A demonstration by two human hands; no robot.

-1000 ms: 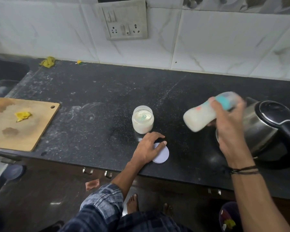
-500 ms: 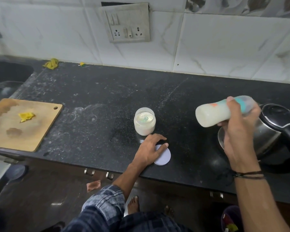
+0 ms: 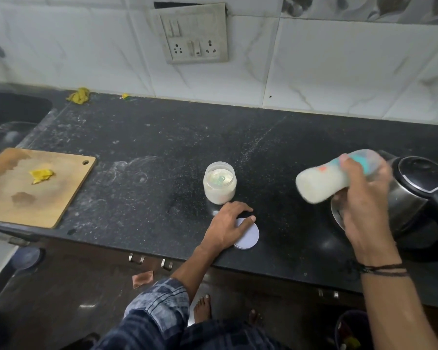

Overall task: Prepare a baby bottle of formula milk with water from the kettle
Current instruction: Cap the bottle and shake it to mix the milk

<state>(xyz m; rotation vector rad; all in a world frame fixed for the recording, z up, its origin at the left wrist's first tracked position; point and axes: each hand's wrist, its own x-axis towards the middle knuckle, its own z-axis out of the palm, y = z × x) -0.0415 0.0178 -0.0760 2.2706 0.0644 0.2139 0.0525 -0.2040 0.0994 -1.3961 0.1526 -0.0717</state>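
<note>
right of frame, the right hand (image 3: 362,205) is grasping a tilted, milky plastic baby bottle (image 3: 324,181), fingers (image 3: 349,168) curling round it, beside the steel kettle (image 3: 415,195). the left hand (image 3: 228,227) is resting loose fingers on a flat round lid (image 3: 249,238) near the front edge of the black table (image 3: 162,137).

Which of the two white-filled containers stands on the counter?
The wide jar, upright near the left hand; the baby bottle is tilted in the air, gripped by the right hand.

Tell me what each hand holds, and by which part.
The right hand grips the baby bottle around its neck end, by the teal collar. The left hand holds nothing; it rests on the round lid.
</note>
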